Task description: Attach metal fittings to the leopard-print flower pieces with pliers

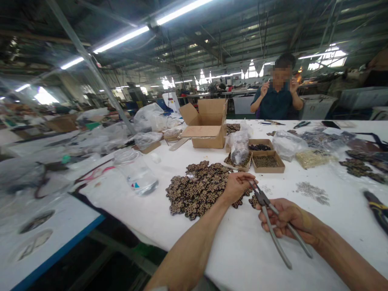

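Observation:
My right hand (pixel 285 220) is wrapped round a pair of long-handled pliers (pixel 263 198), whose jaws point up and to the left. The grey handles stick out below the palm. At the jaw tips, my left hand (pixel 238 186) has its thumb and fingers pinched together. Whatever it pinches is too small to make out. Beneath and left of that hand spreads a pile of flower-shaped brown and black patterned pieces (pixel 198 190). One similar piece (pixel 253 201) lies by the pliers. Small metal rings (pixel 313 192) are scattered on the white table (pixel 242 250) to the right.
Small cardboard trays hold beads or studs (pixel 266 161) beyond my hands. An open carton (pixel 207 135) stands behind the pile, and a clear plastic jug (pixel 136 173) is at left. Black-and-yellow pliers (pixel 377 210) lie far right. A person (pixel 275 99) sits across the table, both hands raised.

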`<state>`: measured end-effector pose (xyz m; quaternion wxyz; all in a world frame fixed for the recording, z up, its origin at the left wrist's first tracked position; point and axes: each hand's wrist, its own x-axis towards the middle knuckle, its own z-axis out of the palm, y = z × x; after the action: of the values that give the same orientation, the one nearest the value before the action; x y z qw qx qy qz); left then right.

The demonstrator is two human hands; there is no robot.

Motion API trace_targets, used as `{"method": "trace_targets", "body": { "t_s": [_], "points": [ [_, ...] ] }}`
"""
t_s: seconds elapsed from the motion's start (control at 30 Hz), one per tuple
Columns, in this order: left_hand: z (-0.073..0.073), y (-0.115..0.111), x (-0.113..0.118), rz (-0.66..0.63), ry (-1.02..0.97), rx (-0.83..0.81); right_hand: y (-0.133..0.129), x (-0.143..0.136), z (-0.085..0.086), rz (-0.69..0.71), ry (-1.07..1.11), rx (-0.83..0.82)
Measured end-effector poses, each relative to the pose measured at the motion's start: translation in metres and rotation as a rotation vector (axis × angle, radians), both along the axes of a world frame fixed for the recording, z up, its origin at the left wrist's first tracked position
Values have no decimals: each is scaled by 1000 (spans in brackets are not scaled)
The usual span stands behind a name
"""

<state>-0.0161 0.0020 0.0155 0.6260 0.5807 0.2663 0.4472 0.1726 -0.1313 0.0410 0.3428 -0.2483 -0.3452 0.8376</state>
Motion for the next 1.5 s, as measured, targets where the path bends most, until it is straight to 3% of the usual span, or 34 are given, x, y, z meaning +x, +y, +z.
{"method": "trace_targets", "body": {
  "t_s": [0.4, 0.63, 0.87, 1.03, 1.3, 1.5],
  "points": [
    [1, -2, 1, 74, 13, 35, -1, 1, 2, 13, 17, 4],
    [4, -5, -1, -27, -36, -45, -3, 2, 4, 3, 27, 12],
    [10, -9, -1, -29, -36, -41, -2, 3, 5, 10, 21, 12],
    [14, -11, -3, -177, -124, -122, -2, 4, 4, 41, 34, 12],
    [7, -4, -11, -274, -136, -258, -5, 2, 3, 91, 66, 37],
    [10, -4, -12, -253, -91, -252, -6, 3, 0, 116, 56, 36]
  ]
}}
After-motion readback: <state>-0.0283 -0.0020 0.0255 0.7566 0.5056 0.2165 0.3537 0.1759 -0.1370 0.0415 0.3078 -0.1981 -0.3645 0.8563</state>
